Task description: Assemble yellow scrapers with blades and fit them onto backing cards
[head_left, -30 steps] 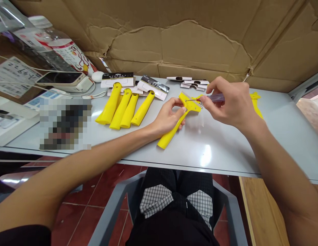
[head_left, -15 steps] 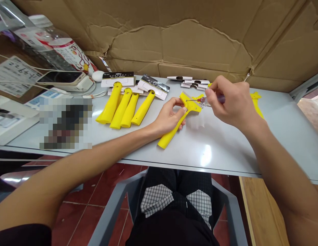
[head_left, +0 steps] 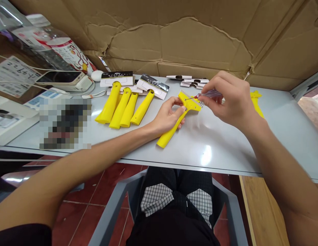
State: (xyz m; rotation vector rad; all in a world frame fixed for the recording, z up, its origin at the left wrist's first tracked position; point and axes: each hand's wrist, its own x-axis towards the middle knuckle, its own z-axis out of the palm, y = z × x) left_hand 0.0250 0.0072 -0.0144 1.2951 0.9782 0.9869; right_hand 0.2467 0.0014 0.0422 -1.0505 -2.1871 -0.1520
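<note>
My left hand (head_left: pixel 170 114) is closed round the neck of a yellow plastic scraper (head_left: pixel 167 136), whose wide head points away from me and whose handle slants toward the table's front edge. Two small screws show on the head. In my right hand (head_left: pixel 227 99) is a screwdriver (head_left: pixel 209 95) with a clear purplish handle. Its thin shaft reaches left, and the tip meets the screw on the left side of the head. A small pile of loose screws (head_left: pixel 201 103) lies just behind the scraper, partly hidden by the right hand.
Several yellow scraper handles (head_left: pixel 142 108) with card packaging (head_left: pixel 153 86) lie left of my hands. More folded cards (head_left: pixel 194 82) sit at the back. Another yellow piece (head_left: pixel 256 102) is behind my right wrist. A phone (head_left: pixel 60 78), cables and bottles (head_left: pixel 69 51) crowd the left. Cardboard (head_left: pixel 200 41) walls the back.
My right hand has shifted its grip on the screwdriver, with fingers now more extended along the handle. The screwdriver tip stays at the same screw, and the left hand holds the scraper in place.
</note>
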